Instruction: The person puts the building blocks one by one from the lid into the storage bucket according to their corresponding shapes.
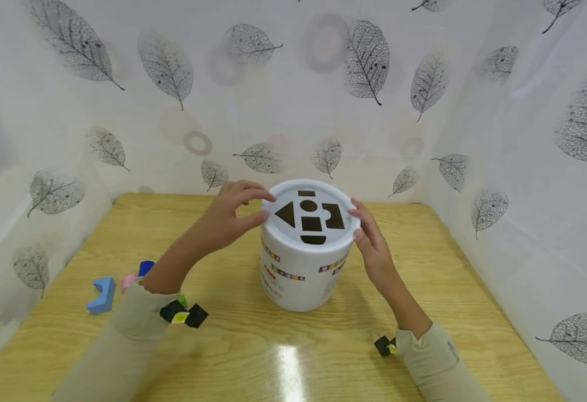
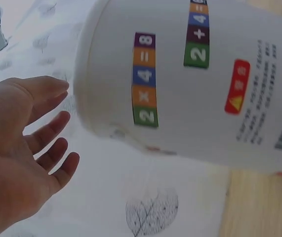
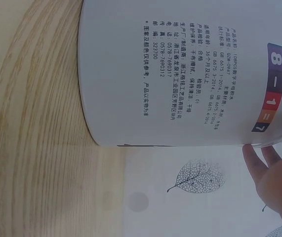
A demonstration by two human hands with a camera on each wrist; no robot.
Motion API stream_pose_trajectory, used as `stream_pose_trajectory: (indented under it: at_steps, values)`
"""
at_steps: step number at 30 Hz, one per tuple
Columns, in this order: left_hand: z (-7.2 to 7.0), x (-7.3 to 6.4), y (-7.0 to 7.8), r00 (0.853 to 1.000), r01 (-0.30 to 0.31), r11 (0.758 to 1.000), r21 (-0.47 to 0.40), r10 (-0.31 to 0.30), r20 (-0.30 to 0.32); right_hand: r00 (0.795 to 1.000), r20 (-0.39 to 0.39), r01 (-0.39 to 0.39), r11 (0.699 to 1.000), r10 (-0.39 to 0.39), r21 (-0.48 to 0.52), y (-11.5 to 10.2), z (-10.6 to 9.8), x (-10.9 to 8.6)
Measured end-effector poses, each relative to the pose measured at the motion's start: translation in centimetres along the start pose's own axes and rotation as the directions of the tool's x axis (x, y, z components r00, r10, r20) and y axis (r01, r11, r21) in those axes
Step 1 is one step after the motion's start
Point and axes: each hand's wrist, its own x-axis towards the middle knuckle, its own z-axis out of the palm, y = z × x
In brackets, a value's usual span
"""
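A white cylindrical bucket stands upright, its round lid cut with triangle, circle, rectangle and other shaped holes. My left hand is at the lid's left edge, fingers loosely bent; in the left wrist view, that hand shows a small gap between its fingertips and the rim. On the other side, my right hand rests its fingers and thumb against the lid's right rim. Coloured sum labels and printed text cover the bucket wall in the right wrist view, where the right hand touches near the top.
Left of the bucket on the wooden table lie a light blue notched block, a pink block and a dark blue block. A green piece shows partly behind the left wrist. Leaf-patterned sheets enclose the table.
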Motion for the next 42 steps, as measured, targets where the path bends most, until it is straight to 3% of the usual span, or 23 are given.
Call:
stream_pose_trajectory:
  at_steps: [7, 16, 23, 27, 35, 42]
  values:
    - [-1.6, -3.3, -2.6, 0.998, 0.056, 0.998, 0.003, -0.056, -0.010, 1.000, -0.010, -0.003, 1.000, 0.003, 0.000, -0.1, -0.1, -0.1]
    - [-2.7, -9.1, -6.1, 0.987, 0.156, 0.983, 0.096, -0.158, 0.016, 1.000, 0.008, 0.005, 0.999, -0.005, 0.041, 0.2, 0.2, 0.1]
    - [-2.6, -13.0, -7.7, 0.959, 0.273, 0.958, 0.088, -0.279, 0.058, 1.000, -0.004, 0.007, 0.999, -0.007, 0.032, 0.2, 0.2, 0.1]
    - [-2.7, -14.7, -8.2, 0.946, 0.308, 0.949, 0.069, -0.313, 0.083, 1.000, -0.009, 0.009, 0.999, -0.009, 0.034, 0.3, 0.2, 0.1]
    - [-2.7, -17.2, -8.9, 0.914, 0.390, 0.920, 0.028, -0.391, 0.107, 1.000, -0.008, 0.010, 0.999, -0.010, 0.038, 0.2, 0.2, 0.1]
    - [-2.3, -18.5, -9.8, 0.885, 0.443, 0.896, -0.003, -0.437, 0.157, 1.000, -0.003, 0.003, 0.999, -0.003, 0.039, 0.2, 0.1, 0.0]
